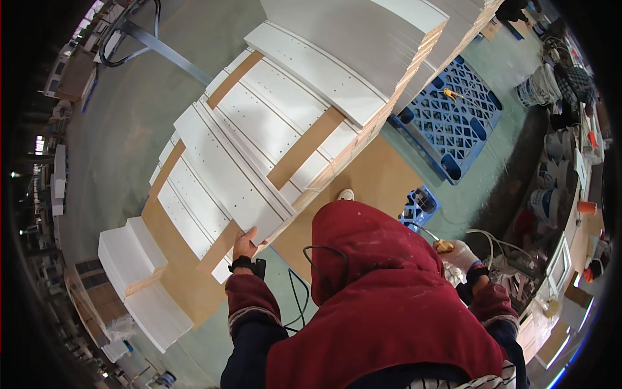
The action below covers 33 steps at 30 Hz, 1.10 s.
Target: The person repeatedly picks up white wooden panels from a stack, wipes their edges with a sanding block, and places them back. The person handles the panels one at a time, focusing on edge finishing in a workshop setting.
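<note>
My left hand [245,246], bare and with a dark band at the wrist, is at the near end of a white drilled panel [236,175], its fingers closed on the edge. This panel lies on top of a stack of similar white panels [278,113], with brown strips [304,149] between them. On the other side, my right hand [461,257] wears a white glove and is closed round a tool with a tan handle [444,246] and a thin shaft. The tool's exact kind is not clear. My red hood and sleeves cover the lower middle.
A blue plastic pallet [453,117] stands at the right, with a yellow-handled tool [450,94] on it. Tall grey-white boards [350,39] rise behind the stack. White stacked pieces [133,259] sit at the left. Hoses [492,240] and a cluttered bench [570,233] line the right.
</note>
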### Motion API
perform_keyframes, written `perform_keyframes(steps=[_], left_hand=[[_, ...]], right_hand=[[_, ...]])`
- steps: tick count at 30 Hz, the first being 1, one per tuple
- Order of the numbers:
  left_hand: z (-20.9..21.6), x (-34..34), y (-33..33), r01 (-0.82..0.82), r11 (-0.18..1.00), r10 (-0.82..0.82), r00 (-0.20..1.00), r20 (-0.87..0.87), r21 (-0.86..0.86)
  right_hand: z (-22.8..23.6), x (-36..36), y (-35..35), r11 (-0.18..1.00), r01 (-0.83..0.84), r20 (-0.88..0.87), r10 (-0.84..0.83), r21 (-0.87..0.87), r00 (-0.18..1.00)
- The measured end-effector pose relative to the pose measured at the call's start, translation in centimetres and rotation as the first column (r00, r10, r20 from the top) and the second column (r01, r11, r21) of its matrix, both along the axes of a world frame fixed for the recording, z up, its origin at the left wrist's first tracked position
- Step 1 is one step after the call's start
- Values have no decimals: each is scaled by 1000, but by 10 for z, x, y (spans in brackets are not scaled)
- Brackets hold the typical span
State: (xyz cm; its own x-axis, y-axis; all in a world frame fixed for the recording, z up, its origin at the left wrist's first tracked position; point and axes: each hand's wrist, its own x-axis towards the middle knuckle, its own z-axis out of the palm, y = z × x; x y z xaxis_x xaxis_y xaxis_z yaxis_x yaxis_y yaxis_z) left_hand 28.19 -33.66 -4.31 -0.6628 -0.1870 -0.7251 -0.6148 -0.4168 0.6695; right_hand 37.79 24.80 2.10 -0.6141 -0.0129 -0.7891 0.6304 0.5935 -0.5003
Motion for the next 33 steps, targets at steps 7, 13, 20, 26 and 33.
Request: perform_keyframes(steps=[7,13,20,26,33], left_hand=[[-12,3,-8,150,989,-147,978,-146,11],[-4,3,0,179,984,-175,967,-185,5],[-25,10,-4,171,984,-157,964,-213,52],[-30,4,-11,207,978,-204,974,-97,16],[-42,-8,-4,44,968,-82,986,-145,-245]], right_hand=[[11,-14,-12,997,53,87,-49,-48,995],[25,-23,-21,996,85,174,-78,-31,982],[17,-22,-19,997,47,112,-40,-58,993],[0,-17,-15,998,16,76,-12,-57,997],[9,-25,-30,999,34,159,-30,-26,987]])
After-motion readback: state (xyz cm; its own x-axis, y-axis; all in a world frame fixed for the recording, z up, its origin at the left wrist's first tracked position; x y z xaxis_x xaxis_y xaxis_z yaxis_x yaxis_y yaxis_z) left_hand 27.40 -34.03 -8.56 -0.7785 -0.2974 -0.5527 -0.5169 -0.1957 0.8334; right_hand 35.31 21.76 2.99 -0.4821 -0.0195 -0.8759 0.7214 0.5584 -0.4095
